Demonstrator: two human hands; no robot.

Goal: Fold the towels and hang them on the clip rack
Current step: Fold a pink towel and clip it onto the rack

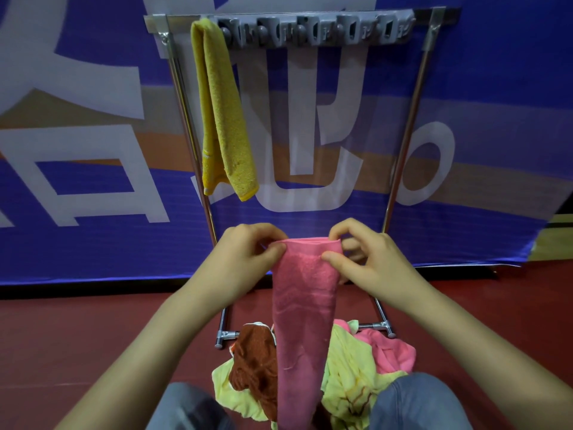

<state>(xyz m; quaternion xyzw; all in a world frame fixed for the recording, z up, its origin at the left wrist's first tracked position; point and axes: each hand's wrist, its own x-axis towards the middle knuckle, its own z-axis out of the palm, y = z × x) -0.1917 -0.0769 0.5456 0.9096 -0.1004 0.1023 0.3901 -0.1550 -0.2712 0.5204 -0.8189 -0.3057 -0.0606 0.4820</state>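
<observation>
Indoor hall, large printed banner (93,212) backdrop, red floor (62,330)

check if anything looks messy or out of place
Only the heap of crumpled towels on the floor at the foot of the rack looks messy. The yellow towel hangs straight at its left end. The pink towel looks fine.

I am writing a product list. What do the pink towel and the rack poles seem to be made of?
The pink towel: soft matte cloth, maybe terry; fuzzy nap, limp drape. The rack poles: probably polished metal; bright streaks of reflection.
</observation>
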